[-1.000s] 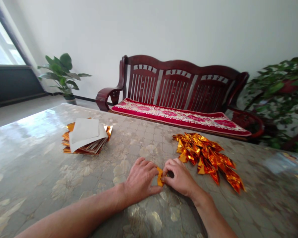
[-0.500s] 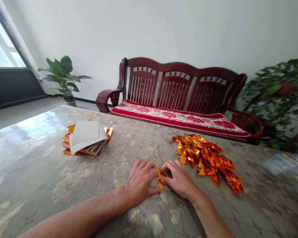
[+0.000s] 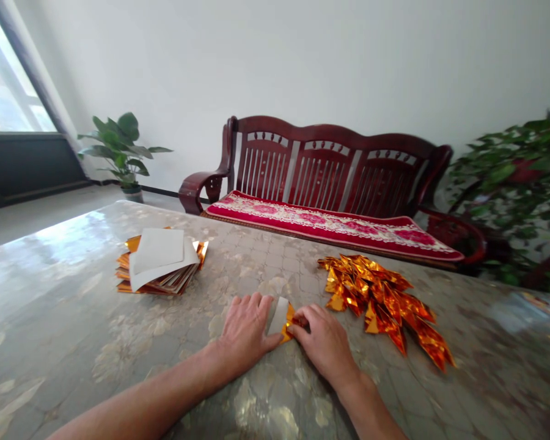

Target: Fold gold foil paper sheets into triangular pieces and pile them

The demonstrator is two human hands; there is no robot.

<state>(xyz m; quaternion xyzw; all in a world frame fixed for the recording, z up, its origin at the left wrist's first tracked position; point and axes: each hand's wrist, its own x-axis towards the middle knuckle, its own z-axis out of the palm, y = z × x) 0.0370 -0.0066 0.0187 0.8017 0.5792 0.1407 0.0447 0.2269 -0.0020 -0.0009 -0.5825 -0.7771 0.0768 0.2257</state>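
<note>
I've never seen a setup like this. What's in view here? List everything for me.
table: one, mottled grey-beige, foreground
foil stack: one, gold with white sheets on top, left on table
foil triangles: many, gold-orange, heaped right on table
foil piece: one, gold and white, between the hands
bench: one, dark red wood, beyond table
cushion: one, red and pink, on bench
potted plant: one, green, by far wall, left
leafy plant: one, green, far right
window: one, bright, far left
left hand: one, at foil piece's left
right hand: one, at foil piece's right
</note>
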